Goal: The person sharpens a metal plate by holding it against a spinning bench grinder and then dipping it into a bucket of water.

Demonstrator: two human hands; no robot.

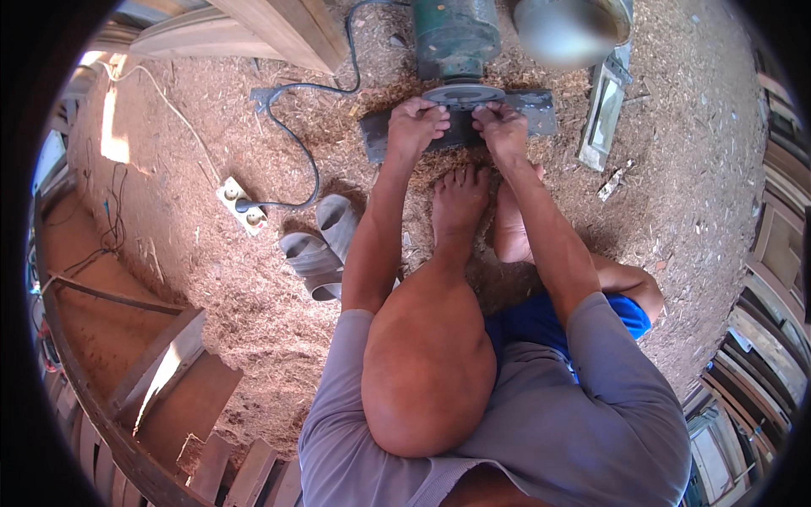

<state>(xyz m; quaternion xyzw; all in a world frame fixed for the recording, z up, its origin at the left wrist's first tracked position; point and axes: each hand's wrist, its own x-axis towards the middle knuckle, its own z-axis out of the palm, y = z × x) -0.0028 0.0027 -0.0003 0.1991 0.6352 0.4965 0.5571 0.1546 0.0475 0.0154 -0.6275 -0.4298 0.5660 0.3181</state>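
A round grey disc (465, 93) sits at the near end of a green motor-like machine (456, 38) on the ground. In front of the disc lies a dark flat plate (460, 133), its grey right end reaching past my right hand. My left hand (414, 127) is at the disc's near left edge, fingers curled and pinched. Opposite it, my right hand (502, 128) has its fingertips pressed together by the near right edge. Both hands are over the plate. Whatever small piece the fingertips may grip is hidden. My bare feet (460, 203) rest just below the plate.
A dark cable (304, 145) runs from near the machine to a white power strip (242, 205) at left. Grey sandals (338, 221) lie beside my left arm. A round metal container (626, 21) and a narrow frame-like piece (601, 114) are at right. Wood chips cover the ground.
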